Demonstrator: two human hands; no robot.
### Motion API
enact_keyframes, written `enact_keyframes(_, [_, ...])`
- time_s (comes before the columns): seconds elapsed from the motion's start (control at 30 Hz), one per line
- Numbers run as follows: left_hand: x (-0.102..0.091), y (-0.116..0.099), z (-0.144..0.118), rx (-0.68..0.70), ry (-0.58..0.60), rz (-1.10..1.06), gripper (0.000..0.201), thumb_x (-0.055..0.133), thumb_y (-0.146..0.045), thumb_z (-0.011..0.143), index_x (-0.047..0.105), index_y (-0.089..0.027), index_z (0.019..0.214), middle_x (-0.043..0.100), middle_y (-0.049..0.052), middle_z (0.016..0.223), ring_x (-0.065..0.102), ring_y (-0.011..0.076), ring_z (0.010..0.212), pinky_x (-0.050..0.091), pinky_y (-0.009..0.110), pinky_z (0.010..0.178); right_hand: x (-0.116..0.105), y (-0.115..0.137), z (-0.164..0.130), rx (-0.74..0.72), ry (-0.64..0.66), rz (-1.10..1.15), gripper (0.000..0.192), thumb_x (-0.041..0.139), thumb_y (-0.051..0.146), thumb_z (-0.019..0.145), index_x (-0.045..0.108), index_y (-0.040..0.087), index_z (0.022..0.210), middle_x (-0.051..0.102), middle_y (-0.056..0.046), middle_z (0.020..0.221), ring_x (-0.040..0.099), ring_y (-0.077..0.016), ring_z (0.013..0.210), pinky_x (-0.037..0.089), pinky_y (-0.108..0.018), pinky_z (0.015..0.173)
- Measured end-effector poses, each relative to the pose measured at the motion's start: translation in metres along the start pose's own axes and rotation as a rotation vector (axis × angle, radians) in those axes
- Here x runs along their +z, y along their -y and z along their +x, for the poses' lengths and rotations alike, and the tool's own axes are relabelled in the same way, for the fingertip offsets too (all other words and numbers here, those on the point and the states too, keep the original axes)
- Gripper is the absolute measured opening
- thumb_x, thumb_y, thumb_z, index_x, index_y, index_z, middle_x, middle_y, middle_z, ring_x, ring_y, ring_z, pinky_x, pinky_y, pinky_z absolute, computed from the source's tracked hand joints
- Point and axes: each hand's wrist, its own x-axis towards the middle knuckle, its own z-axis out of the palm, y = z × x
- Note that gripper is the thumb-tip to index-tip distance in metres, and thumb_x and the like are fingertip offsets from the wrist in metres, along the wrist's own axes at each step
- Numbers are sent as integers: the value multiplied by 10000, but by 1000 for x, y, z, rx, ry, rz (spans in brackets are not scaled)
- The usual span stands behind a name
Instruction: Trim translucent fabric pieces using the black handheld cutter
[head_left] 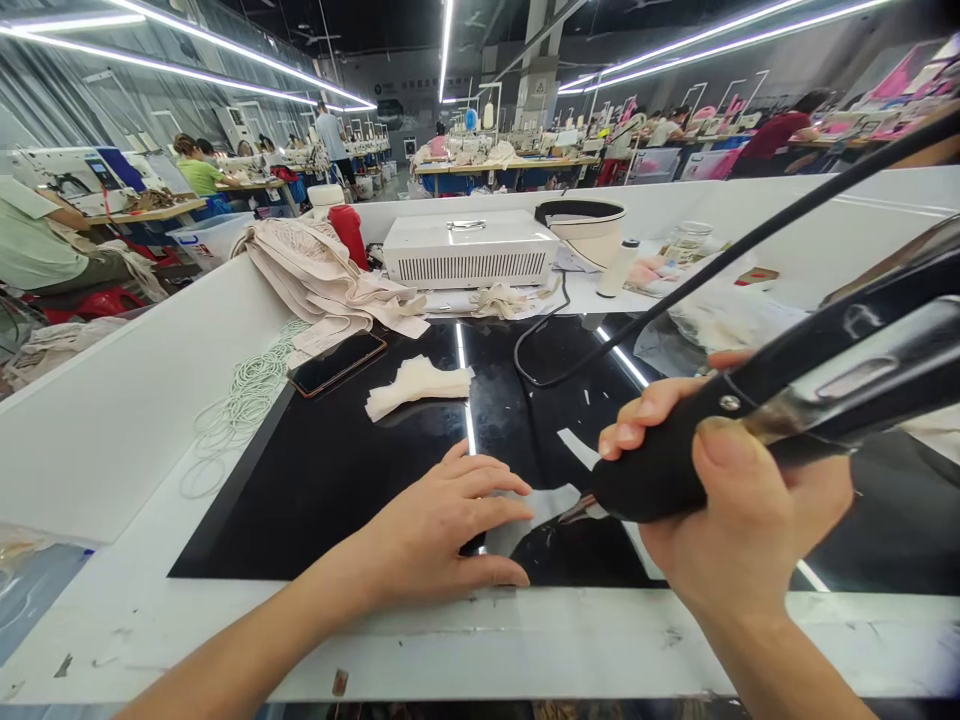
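Observation:
My left hand point(450, 520) lies palm down on a glossy black sheet point(330, 490), fingers stretched out and apart. Its fingertips touch the edge of a thin, translucent whitish piece point(553, 500). My right hand point(757, 510) is wrapped around a corded black hand tool point(660, 470) with a metal lever along its body. The tool's pointed metal tip point(579, 508) meets the right end of the whitish piece, close to the left fingers. A narrow white strip point(577, 447) lies just behind the tip. Part of the sheet is hidden under the right hand.
Folded cream fabric point(420, 385) and a phone point(337, 363) lie on the sheet's far left. Pale green cord point(251, 400) and beige fabric strips point(315, 270) are beside them. A white vented box point(471, 250) stands behind. The tool's black cable point(720, 250) arches across the right.

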Motion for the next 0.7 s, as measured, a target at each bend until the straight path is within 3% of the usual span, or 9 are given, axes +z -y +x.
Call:
enact_keyframes(0.17, [9, -1, 5, 2, 63, 33, 567, 789, -518, 1058, 680, -229, 1533, 712, 154, 1520, 642, 335, 1453, 272, 702, 1372, -3, -8, -4, -9, 54, 2, 360, 981, 386, 868, 748, 272, 1119, 763, 45, 822, 683, -148, 621, 604, -293, 561])
enact_keyframes(0.7, [8, -5, 5, -57, 109, 29, 506, 803, -417, 1059, 692, -246, 1523, 694, 127, 1546, 630, 343, 1477, 265, 758, 1358, -6, -15, -8, 14, 106, -24, 387, 941, 405, 931, 685, 280, 1193, 767, 47, 856, 694, -146, 617, 590, -300, 554])
